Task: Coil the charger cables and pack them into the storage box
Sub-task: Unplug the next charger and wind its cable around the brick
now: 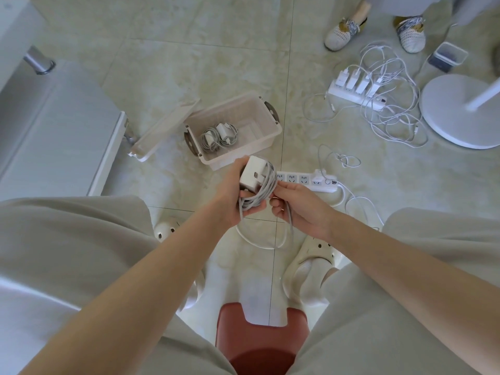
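**Hands [231, 194] working one charger just short of the storage box [270, 136]**

Left hand grips a white charger brick [253, 173] with its grey cable [263, 190] looped round it in several turns. The curled fingers are mostly hidden behind brick and coil. Right hand [300, 207] pinches the loose run of the same cable between thumb and fingers. From there the cable drops under the hand into a slack loop on the floor, and its free end cannot be made out.

The bundle hangs in the air just nearer than the box's front rim. The box is pale, translucent and open. Its lid [162, 131] leans against the box's left end. Two coiled chargers [219, 136] lie inside at that end.

Right of the box, a white power strip [305, 180] lies on the tiles, with one end hidden behind the hands. Farther right, a second strip [354, 93] carries a row of plugged chargers amid a tangle of white cables too knotted to count.
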A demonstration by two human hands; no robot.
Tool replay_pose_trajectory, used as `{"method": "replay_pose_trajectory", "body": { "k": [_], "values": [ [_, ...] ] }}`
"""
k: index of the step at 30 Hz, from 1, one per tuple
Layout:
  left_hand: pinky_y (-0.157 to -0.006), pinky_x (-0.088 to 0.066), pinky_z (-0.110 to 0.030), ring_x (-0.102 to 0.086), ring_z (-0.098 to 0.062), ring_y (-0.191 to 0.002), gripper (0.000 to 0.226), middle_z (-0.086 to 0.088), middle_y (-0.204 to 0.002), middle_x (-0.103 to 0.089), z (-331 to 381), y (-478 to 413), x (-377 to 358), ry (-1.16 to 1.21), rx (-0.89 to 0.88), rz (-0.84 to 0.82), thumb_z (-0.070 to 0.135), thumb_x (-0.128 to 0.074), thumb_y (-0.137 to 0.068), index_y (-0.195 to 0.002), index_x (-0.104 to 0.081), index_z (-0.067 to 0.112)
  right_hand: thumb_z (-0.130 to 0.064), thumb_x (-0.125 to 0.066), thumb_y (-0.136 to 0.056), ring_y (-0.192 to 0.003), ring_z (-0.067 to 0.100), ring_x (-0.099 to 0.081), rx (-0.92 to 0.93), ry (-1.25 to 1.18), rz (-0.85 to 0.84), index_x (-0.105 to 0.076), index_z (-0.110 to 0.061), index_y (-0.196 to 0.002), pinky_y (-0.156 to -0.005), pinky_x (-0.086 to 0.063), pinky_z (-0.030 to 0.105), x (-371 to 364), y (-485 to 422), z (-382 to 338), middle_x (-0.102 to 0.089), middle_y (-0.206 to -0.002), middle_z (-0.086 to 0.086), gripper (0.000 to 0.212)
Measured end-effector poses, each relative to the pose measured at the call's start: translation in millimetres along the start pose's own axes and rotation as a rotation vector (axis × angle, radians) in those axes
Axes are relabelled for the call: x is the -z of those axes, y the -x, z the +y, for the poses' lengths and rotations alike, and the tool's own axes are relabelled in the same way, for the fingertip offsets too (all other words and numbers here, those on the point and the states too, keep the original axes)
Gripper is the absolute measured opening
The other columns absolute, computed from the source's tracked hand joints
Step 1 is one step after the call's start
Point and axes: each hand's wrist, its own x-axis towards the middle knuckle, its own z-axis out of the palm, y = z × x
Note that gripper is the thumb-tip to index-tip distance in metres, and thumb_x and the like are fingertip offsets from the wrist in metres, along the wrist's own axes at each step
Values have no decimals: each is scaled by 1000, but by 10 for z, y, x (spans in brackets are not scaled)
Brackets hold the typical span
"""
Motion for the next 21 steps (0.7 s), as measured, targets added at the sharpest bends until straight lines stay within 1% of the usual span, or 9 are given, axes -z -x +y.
{"method": "replay_pose_trajectory", "body": {
  "k": [3,5,7,9,11,13,15,18,21],
  "values": [
    [-38,-41,-17,-54,-15,-40,42,-4,-56,-61,-41,-19,-31,-33,-19,38,45,-46,-90,-74,-60,10,-7,-40,-98,-66,3,-52,23,88,-28,-61,-11,-101,-63,-40,16,-21,27,16,-59,-80,-2,21],
    [-42,-44,-19,-57,-16,-45,41,-3,-58,-62,-56,-45,-26,-48,-29,89,46,-46,-90,-73,-61,11,-5,-38,-96,-76,4,-54,48,189,10,-58,-9,-113,-72,-38,19,-47,32,33,-60,-89,-2,26],
    [-46,-48,-22,-59,-16,-49,40,-3,-60,-63,-55,-67,-17,-46,-31,137,47,-46,-89,-77,-62,12,-14,-42,-97,-85,5,-57,83,253,98,-48,-9,-126,-76,-41,20,-97,51,53,-61,-96,-2,30],
    [-46,-51,-23,-60,-16,-49,40,-5,-63,-64,-54,-90,-17,-34,-34,181,47,-47,-89,-80,-63,11,-26,-46,-97,-91,3,-59,197,374,153,-34,-16,-134,-80,-45,17,-139,108,79,-60,-105,-1,41],
    [-52,-54,-28,-63,-19,-58,40,-9,-74,-65,-59,-114,-30,-31,-53,207,47,-47,-89,-85,-65,11,-26,-51,-94,-85,-3,-61,348,470,127,-32,-26,-131,-76,-47,11,-177,168,112,-57,-107,0,41],
    [-56,-55,-31,-66,-23,-65,42,-10,-80,-69,-75,-151,-60,-56,-94,231,49,-47,-89,-93,-67,11,-20,-56,-92,-74,-6,-62,437,478,114,-41,-32,-120,-68,-46,7,-199,189,121,-57,-102,2,34],
    [-56,-54,-32,-65,-23,-58,44,-12,-77,-68,-102,-160,-99,-59,-121,257,49,-47,-90,-96,-67,10,-17,-59,-90,-67,-5,-61,460,469,157,-47,-32,-106,-65,-46,7,-192,161,97,-59,-94,3,25],
    [-50,-50,-29,-54,-16,-37,42,-11,-69,-59,-157,-173,-120,-27,-113,230,47,-47,-91,-89,-63,8,-17,-57,-91,-60,0,-59,437,474,228,-50,-31,-90,-61,-47,12,-148,96,80,-59,-81,0,16],
    [-55,-50,-30,-54,-15,-38,42,-12,-74,-60,-224,-216,-103,-14,-89,195,48,-47,-89,-91,-63,9,-14,-54,-93,-64,7,-57,423,488,303,-50,-24,-87,-66,-47,19,-141,46,127,-58,-76,-2,11]
  ]
}}
